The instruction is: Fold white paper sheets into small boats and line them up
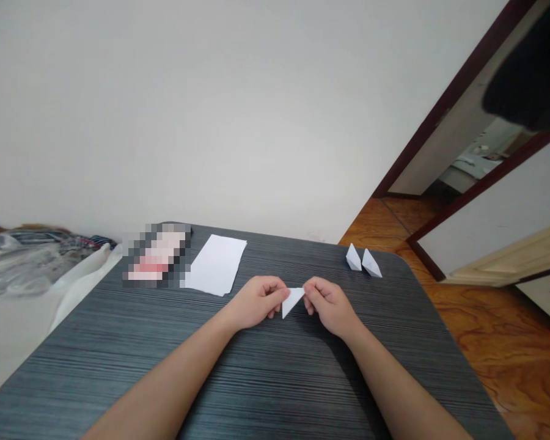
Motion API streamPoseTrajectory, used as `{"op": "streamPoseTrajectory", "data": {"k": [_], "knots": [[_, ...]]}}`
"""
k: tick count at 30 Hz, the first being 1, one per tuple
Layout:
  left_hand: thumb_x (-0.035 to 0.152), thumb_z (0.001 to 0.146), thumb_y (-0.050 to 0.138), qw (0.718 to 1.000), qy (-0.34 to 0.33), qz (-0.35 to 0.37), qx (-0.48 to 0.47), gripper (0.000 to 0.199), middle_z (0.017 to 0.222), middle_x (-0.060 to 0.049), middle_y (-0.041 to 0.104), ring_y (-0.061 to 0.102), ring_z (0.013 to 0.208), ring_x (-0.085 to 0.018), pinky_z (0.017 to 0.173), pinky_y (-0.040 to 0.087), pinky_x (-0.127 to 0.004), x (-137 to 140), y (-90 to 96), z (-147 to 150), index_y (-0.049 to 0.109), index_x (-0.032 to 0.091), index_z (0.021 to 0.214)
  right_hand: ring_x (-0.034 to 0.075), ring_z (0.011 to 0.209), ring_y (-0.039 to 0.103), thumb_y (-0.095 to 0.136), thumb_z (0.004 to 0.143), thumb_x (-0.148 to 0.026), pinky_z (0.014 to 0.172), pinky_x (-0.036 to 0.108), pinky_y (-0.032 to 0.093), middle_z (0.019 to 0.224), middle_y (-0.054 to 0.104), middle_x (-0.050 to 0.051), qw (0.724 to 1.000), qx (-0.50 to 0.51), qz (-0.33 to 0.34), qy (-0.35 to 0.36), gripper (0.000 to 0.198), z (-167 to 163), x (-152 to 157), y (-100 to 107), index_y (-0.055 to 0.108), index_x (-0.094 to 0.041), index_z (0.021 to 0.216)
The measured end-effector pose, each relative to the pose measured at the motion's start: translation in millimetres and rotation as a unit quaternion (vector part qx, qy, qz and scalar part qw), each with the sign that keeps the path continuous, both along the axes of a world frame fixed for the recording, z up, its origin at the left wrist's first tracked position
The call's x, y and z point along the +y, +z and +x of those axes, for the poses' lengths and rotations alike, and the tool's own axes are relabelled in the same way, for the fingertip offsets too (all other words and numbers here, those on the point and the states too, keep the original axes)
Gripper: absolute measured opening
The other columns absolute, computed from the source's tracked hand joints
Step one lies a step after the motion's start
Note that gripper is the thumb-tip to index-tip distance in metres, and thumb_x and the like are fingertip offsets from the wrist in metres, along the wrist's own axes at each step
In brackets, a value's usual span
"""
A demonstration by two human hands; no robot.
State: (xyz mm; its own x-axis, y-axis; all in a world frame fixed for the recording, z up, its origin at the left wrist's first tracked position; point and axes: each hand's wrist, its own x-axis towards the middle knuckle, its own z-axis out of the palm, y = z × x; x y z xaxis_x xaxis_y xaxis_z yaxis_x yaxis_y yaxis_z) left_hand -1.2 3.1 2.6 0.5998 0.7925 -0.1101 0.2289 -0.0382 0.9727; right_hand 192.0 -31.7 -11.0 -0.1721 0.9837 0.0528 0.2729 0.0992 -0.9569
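Observation:
A small white folded paper point(292, 301), triangular in outline, is held between my two hands over the middle of the dark table. My left hand point(260, 300) pinches its left side between thumb and fingers. At the upper right corner, my right hand point(326, 304) grips the paper with thumb and forefinger, its other fingers curled in. Two finished-looking folded paper boats, a left one point(353, 259) and a right one point(371, 264), stand side by side beyond my right hand. Past my left hand lies a stack of white paper sheets point(217, 264).
The dark wood-grain table point(256, 379) stands against a pale wall point(238, 122). A pixelated, blurred-out item point(156, 253) lies at its far left. Left of the table is white bedding with plastic-wrapped things point(41, 256). A doorway and wooden floor point(486, 318) are on the right.

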Motion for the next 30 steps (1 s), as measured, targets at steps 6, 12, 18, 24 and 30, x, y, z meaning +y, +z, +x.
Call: {"op": "streamPoseTrajectory", "data": {"k": [6, 12, 18, 24, 30], "knots": [[0.039, 0.086, 0.042, 1.000, 0.003, -0.007, 0.011, 0.031, 0.065, -0.002, 0.062, 0.049, 0.048, -0.008, 0.049, 0.037, -0.020, 1.4, 1.9, 0.5, 0.058, 0.014, 0.075, 0.010, 0.056, 0.052, 0.052, 0.084, -0.026, 0.051, 0.022, 0.041, 0.068, 0.055, -0.001, 0.997, 0.050, -0.019, 0.056, 0.015, -5.5, -1.1, -0.8, 0.056, -0.018, 0.096], [0.036, 0.084, 0.046, 1.000, 0.012, 0.004, -0.010, 0.023, 0.060, 0.001, 0.057, 0.050, 0.047, -0.009, 0.047, 0.038, -0.020, -0.1, -1.1, 3.2, 0.057, 0.015, 0.085, 0.010, 0.053, 0.051, 0.051, 0.085, -0.026, 0.050, 0.021, 0.041, 0.063, 0.056, -0.001, 0.997, 0.038, -0.025, 0.062, 0.012, -5.3, -0.1, -3.1, 0.058, -0.017, 0.088], [0.035, 0.085, 0.045, 0.998, 0.030, 0.059, 0.006, 0.023, 0.058, 0.001, 0.056, 0.054, 0.050, -0.010, 0.050, 0.041, -0.021, -1.1, -6.1, 4.6, 0.059, 0.016, 0.085, 0.009, 0.050, 0.051, 0.053, 0.084, -0.025, 0.048, 0.021, 0.040, 0.061, 0.057, -0.002, 0.998, 0.030, -0.015, 0.045, 0.013, -7.1, 0.7, -1.5, 0.060, -0.016, 0.090], [0.034, 0.087, 0.042, 0.995, 0.008, 0.095, 0.037, 0.028, 0.062, -0.001, 0.060, 0.056, 0.053, -0.011, 0.052, 0.043, -0.021, -2.5, -4.2, 3.3, 0.063, 0.016, 0.088, 0.010, 0.051, 0.054, 0.055, 0.083, -0.027, 0.045, 0.021, 0.043, 0.065, 0.060, 0.000, 1.000, 0.009, -0.014, 0.021, 0.017, -8.8, 1.3, -5.5, 0.060, -0.016, 0.095], [0.029, 0.085, 0.047, 0.997, -0.014, 0.070, 0.003, 0.021, 0.075, -0.002, 0.065, 0.058, 0.059, -0.011, 0.056, 0.045, -0.021, -4.2, -0.3, 3.5, 0.062, 0.015, 0.090, 0.011, 0.054, 0.055, 0.053, 0.084, -0.025, 0.046, 0.020, 0.045, 0.069, 0.061, 0.001, 1.000, -0.015, 0.007, 0.018, 0.016, -8.5, 1.3, -6.6, 0.060, -0.017, 0.097]]}}
